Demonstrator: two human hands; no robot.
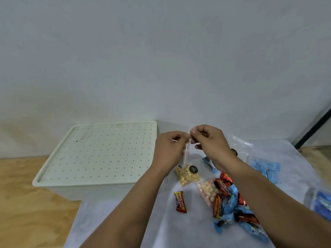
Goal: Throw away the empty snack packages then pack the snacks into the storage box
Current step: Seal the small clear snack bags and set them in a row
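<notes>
- Two hands are raised together above the middle of the table (111, 221), both pinching the top edge of a clear bag of yellow puffs (187, 174).
- The left hand (168, 147) is held with its fingers curled and its fingertips closed on the left of the bag's top edge.
- The right hand (209, 140) is held just beside it, its thumb and forefinger closed on the same edge, the other fingers bent.
- The bag is hung below the hands, with the puffs gathered at its bottom and a dark round sticker (193, 169) seen on its front.
- The storage box (100, 154), cream and covered by a dotted lid, is set at the far left, beside the table.
- A red chocolate bar (180, 202) is laid alone on the table, near and slightly left of the bag.
- A second clear bag of pale puffs (206, 192) is laid to the right of the bar, touching a heap of red and blue wrappers (231, 206) under the right forearm.
- Crumpled clear plastic (240, 143) is seen far right, and blue packets (266, 169) are laid nearer, at the right edge.
</notes>
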